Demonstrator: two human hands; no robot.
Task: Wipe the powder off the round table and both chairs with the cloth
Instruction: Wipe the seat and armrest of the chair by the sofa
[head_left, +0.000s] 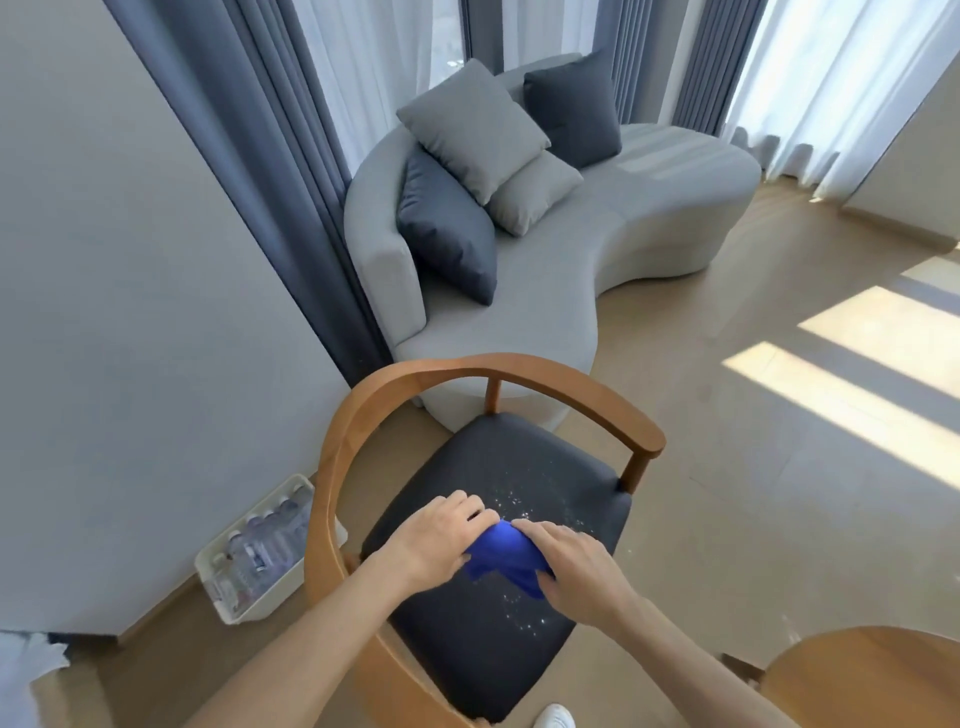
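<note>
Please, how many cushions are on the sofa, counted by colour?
Light grey cushions: 2
Dark blue-grey cushions: 2
Total: 4 cushions on the sofa

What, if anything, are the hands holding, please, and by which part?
Both hands, left and right, press the bunched blue cloth onto the chair seat, one at each side.
</note>
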